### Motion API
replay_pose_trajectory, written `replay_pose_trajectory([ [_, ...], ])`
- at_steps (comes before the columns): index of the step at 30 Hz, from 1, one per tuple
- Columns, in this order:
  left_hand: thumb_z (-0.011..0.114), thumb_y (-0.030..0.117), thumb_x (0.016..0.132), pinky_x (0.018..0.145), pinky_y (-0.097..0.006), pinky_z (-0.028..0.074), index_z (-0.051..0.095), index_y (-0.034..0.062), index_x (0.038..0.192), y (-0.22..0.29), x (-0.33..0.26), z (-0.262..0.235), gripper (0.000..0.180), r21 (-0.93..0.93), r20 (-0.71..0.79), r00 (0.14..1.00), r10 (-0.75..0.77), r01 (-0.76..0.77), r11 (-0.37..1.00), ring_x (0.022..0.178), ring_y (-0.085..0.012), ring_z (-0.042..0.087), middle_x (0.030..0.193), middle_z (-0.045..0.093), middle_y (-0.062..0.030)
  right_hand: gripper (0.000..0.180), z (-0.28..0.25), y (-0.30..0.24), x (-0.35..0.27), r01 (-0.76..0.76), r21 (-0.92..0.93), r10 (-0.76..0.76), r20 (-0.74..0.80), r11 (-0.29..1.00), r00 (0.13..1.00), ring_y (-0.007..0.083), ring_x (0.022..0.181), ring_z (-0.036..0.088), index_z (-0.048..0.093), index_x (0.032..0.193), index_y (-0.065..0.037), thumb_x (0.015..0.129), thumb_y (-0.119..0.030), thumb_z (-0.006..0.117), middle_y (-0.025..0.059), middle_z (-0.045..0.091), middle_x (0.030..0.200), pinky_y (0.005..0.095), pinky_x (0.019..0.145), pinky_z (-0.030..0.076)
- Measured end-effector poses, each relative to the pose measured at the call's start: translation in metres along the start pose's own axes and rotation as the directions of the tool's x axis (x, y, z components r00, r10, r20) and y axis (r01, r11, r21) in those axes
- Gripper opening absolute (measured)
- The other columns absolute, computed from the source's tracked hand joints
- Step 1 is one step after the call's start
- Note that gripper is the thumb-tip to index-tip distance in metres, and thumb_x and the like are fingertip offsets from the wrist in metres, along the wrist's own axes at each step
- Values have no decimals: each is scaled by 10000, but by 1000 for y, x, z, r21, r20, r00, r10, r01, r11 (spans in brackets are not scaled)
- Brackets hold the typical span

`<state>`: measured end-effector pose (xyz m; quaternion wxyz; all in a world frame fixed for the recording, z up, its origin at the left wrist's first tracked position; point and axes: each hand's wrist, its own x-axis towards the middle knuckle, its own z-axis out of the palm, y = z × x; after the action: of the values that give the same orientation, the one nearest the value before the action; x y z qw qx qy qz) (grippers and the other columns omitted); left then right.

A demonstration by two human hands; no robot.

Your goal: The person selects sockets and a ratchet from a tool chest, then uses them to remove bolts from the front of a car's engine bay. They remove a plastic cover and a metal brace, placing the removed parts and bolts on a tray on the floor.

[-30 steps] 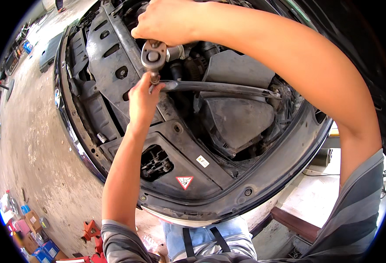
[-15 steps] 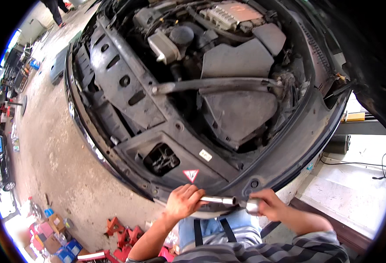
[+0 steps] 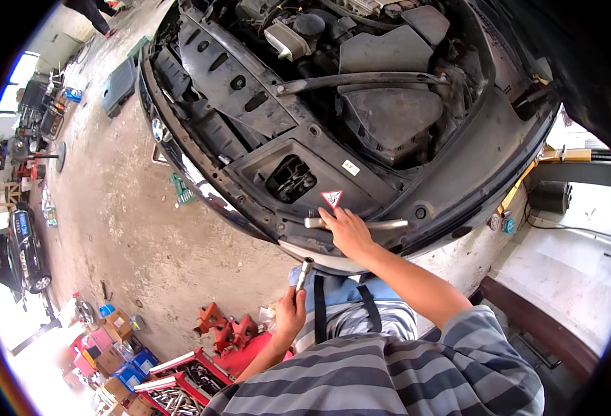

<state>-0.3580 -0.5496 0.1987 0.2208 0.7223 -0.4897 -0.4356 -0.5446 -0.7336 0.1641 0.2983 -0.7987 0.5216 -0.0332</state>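
My left hand (image 3: 291, 313), low in front of my body, is closed around a socket extension (image 3: 301, 279). The socket end points up and slightly away from me. Over the front edge of the car's engine bay, my right hand (image 3: 350, 234) has its fingers around the middle of a silver ratchet wrench (image 3: 389, 224). The wrench lies crosswise along that edge, its head to the left and its handle to the right, and my fingers hide its middle. Just beyond them is a red and white triangular sticker (image 3: 332, 198) on the black front panel (image 3: 302, 143).
The open engine bay holds a black cover (image 3: 396, 114) and a diagonal brace (image 3: 361, 80). Red jack stands (image 3: 224, 326) and a red tool drawer (image 3: 181, 380) with loose tools stand lower left. A green tool case (image 3: 182, 189) lies beside the bumper. Another person's legs (image 3: 97, 15) show far left.
My hands have moved apart. The right has gone forward and left with the ratchet wrench onto the car's edge; the left has drawn back, tilting the socket extension upright. The view has shifted too.
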Motion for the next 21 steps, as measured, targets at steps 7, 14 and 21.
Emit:
replay_pose_trajectory([
  [7, 556, 238, 971, 526, -415, 425, 625, 17, 956, -13, -47, -4, 233, 103, -4, 995, 104, -103, 989, 553, -347, 576, 640, 569, -184, 495, 20, 5, 12, 50, -251, -93, -159, 967, 983, 303, 1137, 541, 504, 1382, -124, 891, -69, 515, 151, 565, 1198, 400, 914, 473],
  [14, 614, 320, 929, 618, -464, 492, 634, 72, 982, 34, -54, -23, 254, 297, 95, 957, 275, -291, 910, 726, -382, 637, 814, 657, -151, 353, 2, -1, -76, 109, 359, 23, -345, 927, 938, 348, 1015, 615, 609, 1222, -49, 910, -213, 601, 178, 610, 1071, 411, 886, 507],
  [21, 670, 278, 864, 751, -406, 500, 655, 88, 992, 71, 8, -46, 229, 311, 378, 673, 636, -739, 597, 891, -297, 635, 908, 642, -77, 482, -49, -51, -166, -302, 669, 139, 287, 680, 948, 70, 564, 496, 724, 962, -18, 974, -466, 548, 11, 568, 627, 252, 507, 390],
])
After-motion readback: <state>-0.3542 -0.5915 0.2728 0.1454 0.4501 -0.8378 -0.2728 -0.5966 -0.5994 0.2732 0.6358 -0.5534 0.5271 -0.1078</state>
